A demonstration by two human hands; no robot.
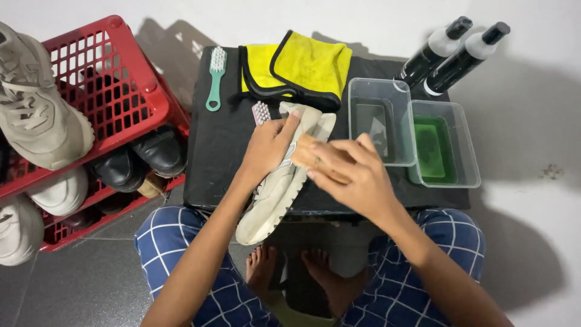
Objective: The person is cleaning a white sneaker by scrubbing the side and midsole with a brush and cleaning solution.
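Far out to the left of the left hand [266, 148]: a red slatted plastic crate [115, 91] on grey floor tiles, holding dark leather shoes [142, 160] in its lower tier and pale lace-up sneakers [36, 115] along its outer edge.

Beneath both hands: a low black rectangular surface [221, 151], set between knees in blue checked trousers.

Under the left palm and running back toward the body: a beige fabric sneaker with a ribbed cream sole [275, 197], lying on its side, toe at the far end, heel hanging over the near edge of the surface. Left hand pressed flat on the upper, fingers spread and closed down on the shoe.

Just beyond the fingertips of both hands: a folded yellow microfibre cloth with black trim [302, 66].

Just to the right of the right hand [351, 172]: a clear rectangular plastic tub with dark liquid [378, 115], and touching it on its right, a second clear tub with green liquid [445, 148].

Beyond those tubs, well past the right hand: two black squeeze bottles with white shoulders and black caps [451, 51], leaning side by side.

Beyond the left hand, near the cloth: a teal-handled brush with white bristles [215, 75].

Right at the left fingertips: the pale pink head of a small brush [261, 112], handle hidden.

Inside the right hand: a small tan wooden-backed brush [305, 151], fingers curled and clamped over it, pressed against the sneaker's side.
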